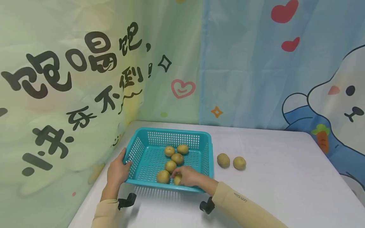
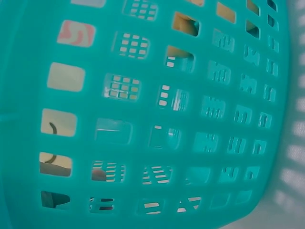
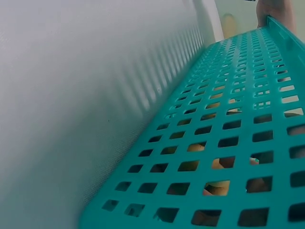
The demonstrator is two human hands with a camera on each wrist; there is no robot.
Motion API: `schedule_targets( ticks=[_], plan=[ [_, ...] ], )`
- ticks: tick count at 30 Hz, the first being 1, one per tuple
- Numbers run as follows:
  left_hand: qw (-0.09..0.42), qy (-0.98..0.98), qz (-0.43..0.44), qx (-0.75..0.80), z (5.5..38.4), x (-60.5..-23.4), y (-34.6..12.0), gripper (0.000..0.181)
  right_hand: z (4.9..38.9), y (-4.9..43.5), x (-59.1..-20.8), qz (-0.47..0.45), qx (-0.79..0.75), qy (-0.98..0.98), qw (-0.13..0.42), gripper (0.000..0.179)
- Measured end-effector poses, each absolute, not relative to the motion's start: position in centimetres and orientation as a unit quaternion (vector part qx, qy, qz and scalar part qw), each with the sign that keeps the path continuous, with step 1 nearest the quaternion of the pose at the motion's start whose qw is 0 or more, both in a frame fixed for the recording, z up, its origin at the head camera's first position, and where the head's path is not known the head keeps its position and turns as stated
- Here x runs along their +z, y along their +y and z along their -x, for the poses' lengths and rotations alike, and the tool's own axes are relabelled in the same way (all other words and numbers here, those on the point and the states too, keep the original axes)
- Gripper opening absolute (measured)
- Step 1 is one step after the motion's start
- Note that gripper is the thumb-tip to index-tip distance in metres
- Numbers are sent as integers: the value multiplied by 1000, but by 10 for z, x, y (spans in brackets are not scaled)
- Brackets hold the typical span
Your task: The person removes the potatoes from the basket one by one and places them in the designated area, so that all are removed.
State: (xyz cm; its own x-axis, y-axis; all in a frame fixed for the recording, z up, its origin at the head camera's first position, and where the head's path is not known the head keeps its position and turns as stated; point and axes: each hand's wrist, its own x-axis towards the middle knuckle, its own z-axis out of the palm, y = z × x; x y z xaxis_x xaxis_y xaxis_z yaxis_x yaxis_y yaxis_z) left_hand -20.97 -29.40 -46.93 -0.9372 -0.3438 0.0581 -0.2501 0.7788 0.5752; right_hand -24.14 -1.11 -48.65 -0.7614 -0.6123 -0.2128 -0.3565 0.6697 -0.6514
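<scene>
**Left hand (image 1: pixel 117 169) braced the basket (image 1: pixel 176 129) while the right hand (image 1: pixel 188 176) handled a potato (image 1: pixel 177 180)**

The potato sat inside the basket by its near wall, partly hidden under the right hand, whose fingers were curled over it in what looked like a pinch. The left fingers gripped the basket's left rim. Five other potatoes lay inside, among them a bigger potato (image 1: pixel 163 176) just left of the pinched one. Two loose potatoes (image 1: pixel 223 160) lay on the counter (image 1: pixel 273 177), right of the basket.

Whether the potato was being set down or picked up could not be told; either way, the step called for a firm left grip so that the basket would not slide or tip. The right fingers needed to hold the potato by its sides and rise clear of the near wall rather than drag across it. Being round, it would probably roll if dropped, so a low, gentle touch suited it, without nudging its neighbours.
</scene>
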Motion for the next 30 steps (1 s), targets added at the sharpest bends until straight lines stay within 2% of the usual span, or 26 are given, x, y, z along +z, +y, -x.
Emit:
schedule_targets(
  ticks=[5,11,30],
  plan=[
    [79,-939,-160,-294,210,-472,-294,66,241,-10,-488,273,-306,891,193,37],
    [81,-940,-157,-293,211,-472,-294,66,241,-5,-488,268,-343,884,172,44],
    [76,-941,-162,-287,212,-470,-293,67,231,15,-461,255,-475,834,116,55]
  ],
)
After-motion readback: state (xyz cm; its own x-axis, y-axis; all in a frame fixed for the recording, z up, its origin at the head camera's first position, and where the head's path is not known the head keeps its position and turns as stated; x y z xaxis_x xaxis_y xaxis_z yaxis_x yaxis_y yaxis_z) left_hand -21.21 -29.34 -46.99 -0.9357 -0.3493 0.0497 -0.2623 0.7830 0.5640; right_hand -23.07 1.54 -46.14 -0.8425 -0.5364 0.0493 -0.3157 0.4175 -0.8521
